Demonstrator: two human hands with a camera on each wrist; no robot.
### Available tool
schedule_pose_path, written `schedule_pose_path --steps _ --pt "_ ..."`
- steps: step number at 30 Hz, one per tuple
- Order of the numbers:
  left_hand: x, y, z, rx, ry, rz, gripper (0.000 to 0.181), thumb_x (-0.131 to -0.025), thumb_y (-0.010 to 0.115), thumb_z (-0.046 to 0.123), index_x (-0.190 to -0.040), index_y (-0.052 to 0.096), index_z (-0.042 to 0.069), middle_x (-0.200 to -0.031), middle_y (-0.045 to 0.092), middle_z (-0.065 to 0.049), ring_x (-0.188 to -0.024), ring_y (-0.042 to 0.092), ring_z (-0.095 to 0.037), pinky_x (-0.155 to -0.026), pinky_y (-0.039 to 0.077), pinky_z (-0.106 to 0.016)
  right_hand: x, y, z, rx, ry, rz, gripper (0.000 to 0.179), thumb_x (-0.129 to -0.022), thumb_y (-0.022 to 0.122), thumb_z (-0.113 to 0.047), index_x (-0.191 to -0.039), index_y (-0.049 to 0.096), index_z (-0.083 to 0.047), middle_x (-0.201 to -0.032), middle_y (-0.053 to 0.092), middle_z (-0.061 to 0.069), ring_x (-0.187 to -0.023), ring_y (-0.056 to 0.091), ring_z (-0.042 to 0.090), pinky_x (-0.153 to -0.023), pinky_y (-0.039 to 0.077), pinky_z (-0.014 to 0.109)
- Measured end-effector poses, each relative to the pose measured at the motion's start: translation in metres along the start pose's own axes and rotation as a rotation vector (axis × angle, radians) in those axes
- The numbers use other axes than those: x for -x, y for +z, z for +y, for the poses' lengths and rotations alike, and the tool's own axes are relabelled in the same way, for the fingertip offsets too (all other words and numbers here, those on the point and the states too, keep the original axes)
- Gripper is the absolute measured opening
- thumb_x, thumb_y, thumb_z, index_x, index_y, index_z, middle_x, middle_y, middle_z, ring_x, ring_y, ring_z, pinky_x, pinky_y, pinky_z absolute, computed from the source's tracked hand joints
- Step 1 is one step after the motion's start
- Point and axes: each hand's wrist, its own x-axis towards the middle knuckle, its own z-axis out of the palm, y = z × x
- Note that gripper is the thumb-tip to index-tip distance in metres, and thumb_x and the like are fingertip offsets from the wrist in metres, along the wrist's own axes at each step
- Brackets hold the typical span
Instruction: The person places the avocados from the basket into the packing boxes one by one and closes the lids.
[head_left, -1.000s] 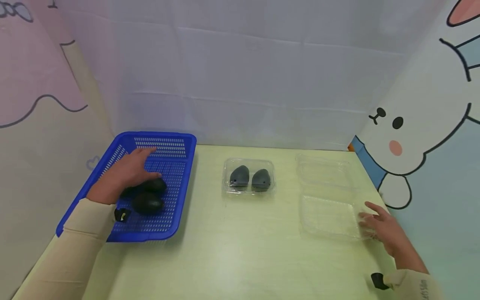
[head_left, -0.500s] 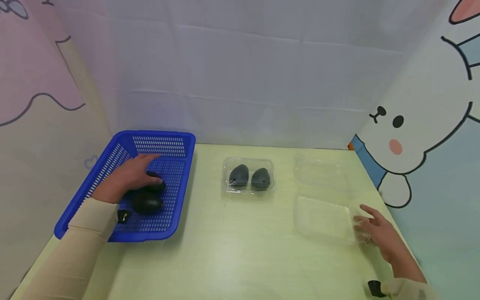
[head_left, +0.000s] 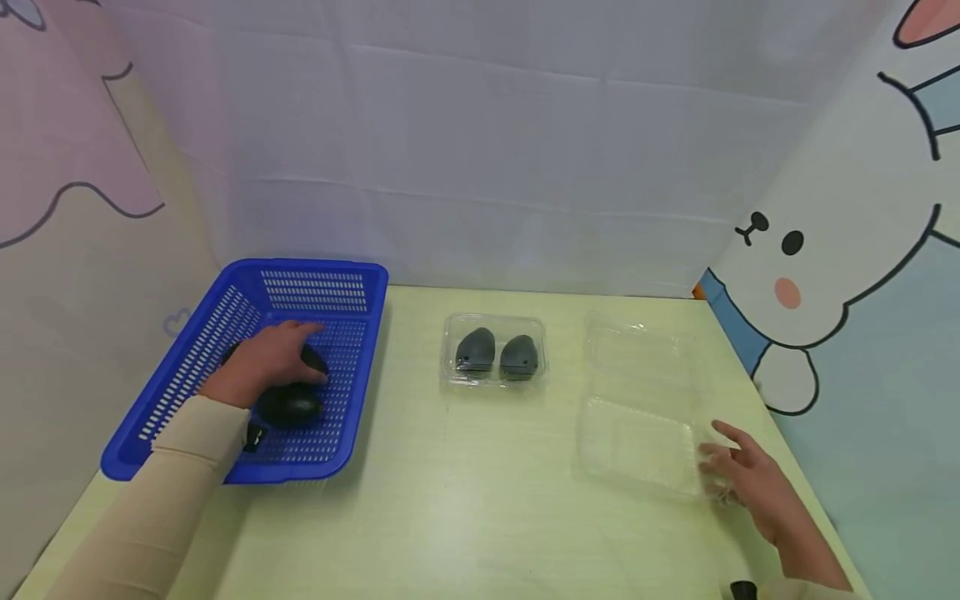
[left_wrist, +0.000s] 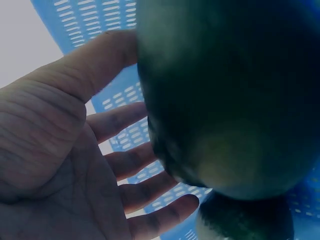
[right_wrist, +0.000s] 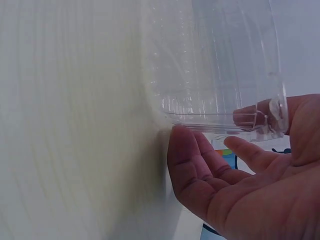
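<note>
My left hand (head_left: pixel 273 354) reaches palm down over dark green avocados in the blue plastic basket (head_left: pixel 386 283), fingers spread. One avocado (head_left: pixel 288 406) lies in front of the hand; another (head_left: pixel 315 358) shows between thumb and fingers. In the left wrist view a large avocado (left_wrist: pixel 225 100) hides several fingertips. My right hand (head_left: pixel 750 479) is at the right end of a clear plastic clamshell box (head_left: pixel 637 442), which stands with its lid folded back. In the right wrist view my fingertips touch the box's end wall (right_wrist: pixel 215 117), fingers loosely bent.
A closed clear box (head_left: pixel 495 321) holding two grey pointed ovals stands mid-table (head_left: pixel 450 500), near the back. Behind the table hangs a white cloth (head_left: pixel 480 167). A cloth with a rabbit (head_left: pixel 847 267) hangs along the right edge.
My left hand has moved slightly toward me and right, lower over the avocados. My right hand has moved left and toward me, and the clear box's near part has shifted left with it.
</note>
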Motion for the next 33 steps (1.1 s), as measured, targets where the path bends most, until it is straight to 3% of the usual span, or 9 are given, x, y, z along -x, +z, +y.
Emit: schedule_pose_path --steps 10,22,33 --pt "0.001 0.001 0.000 -0.020 0.016 -0.011 0.075 -0.080 0.089 0.029 -0.141 0.058 -0.001 -0.136 0.053 -0.036 -0.122 0.050 -0.057 -0.094 0.045 -0.071 0.009 0.008 0.000 0.005 0.028 0.000 0.069 -0.111 0.049 -0.028 -0.164 0.011 -0.005 -0.145 0.055 0.020 -0.097 0.062 -0.005 -0.079 0.053 0.035" --pt "-0.003 0.000 -0.001 0.002 0.011 -0.052 0.072 -0.080 0.089 0.020 -0.141 0.058 -0.001 -0.137 0.054 -0.035 -0.120 0.054 -0.052 -0.097 0.045 -0.068 0.016 0.020 -0.001 -0.005 0.031 0.008 0.066 -0.111 0.048 -0.025 -0.164 0.013 -0.005 -0.146 0.053 0.023 -0.098 0.062 -0.001 -0.080 0.054 0.034" --pt "-0.006 0.003 -0.002 -0.030 0.054 -0.056 0.070 -0.076 0.091 0.017 -0.135 0.061 -0.003 -0.130 0.059 -0.034 -0.117 0.056 -0.052 -0.094 0.048 -0.065 0.026 0.031 -0.005 0.017 0.053 -0.001 0.065 -0.111 0.049 -0.029 -0.164 0.017 -0.007 -0.147 0.050 0.026 -0.101 0.063 0.003 -0.080 0.055 0.035"
